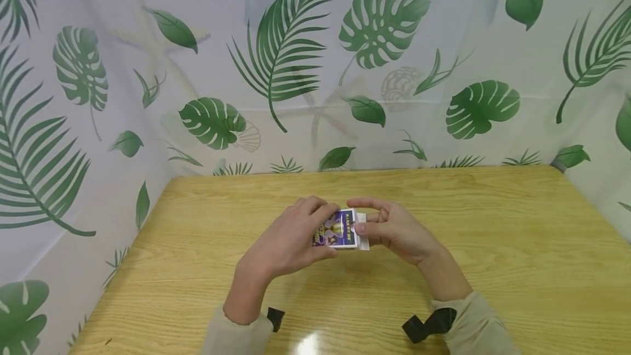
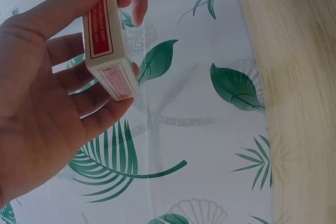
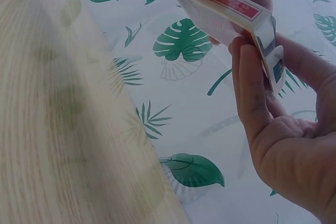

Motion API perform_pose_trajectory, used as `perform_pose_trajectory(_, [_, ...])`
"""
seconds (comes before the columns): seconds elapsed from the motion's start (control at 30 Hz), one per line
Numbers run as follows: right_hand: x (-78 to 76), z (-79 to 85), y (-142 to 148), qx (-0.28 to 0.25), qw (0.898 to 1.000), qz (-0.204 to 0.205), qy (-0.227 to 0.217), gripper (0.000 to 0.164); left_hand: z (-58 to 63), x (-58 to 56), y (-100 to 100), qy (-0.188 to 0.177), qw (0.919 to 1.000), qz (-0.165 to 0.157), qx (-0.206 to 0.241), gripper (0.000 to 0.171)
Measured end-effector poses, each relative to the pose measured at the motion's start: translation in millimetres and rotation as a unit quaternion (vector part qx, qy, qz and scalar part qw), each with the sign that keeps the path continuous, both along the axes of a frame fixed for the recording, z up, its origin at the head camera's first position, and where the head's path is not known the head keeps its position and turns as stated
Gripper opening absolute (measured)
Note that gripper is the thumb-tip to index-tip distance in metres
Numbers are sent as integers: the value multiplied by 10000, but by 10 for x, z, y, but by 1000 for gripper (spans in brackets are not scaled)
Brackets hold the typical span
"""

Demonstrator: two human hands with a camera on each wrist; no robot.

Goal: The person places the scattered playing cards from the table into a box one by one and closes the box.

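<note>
A small playing-card box (image 1: 340,229) with a purple and yellow picture face is held above the table between both hands. My left hand (image 1: 288,240) grips its left end, the thumb along one narrow side and the fingers on the opposite side. At the other end a white flap (image 1: 364,241) stands out, and my right hand (image 1: 401,234) pinches there with its thumb and fingers. In the left wrist view the box (image 2: 105,30) shows a red printed side. From the right wrist, the box's end (image 3: 270,51) appears with its flap folded out; what lies inside is hidden.
Below the hands spreads a wood-grain table (image 1: 197,300). A white cloth (image 1: 305,141) printed with green leaves hangs behind it and along both sides. Black straps (image 1: 429,326) sit at the cuffs.
</note>
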State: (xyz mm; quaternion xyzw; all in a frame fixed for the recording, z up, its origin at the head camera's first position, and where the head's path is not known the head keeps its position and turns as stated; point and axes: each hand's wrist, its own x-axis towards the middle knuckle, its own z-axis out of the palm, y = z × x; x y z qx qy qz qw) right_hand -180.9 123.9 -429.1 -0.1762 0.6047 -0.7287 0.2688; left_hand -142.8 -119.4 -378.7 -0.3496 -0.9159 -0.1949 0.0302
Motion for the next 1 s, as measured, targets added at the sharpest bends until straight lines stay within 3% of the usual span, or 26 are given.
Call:
perform_pose_trajectory(0.6, [12,-17,-15,-80,9999,-88,48,61,-14,-6,21,144,9999,-67,-9,67])
perform_pose_trajectory(1.0, [11,-12,-34,219,9989,-388,138,61,-23,-5,50,166,9998,-60,-65,67])
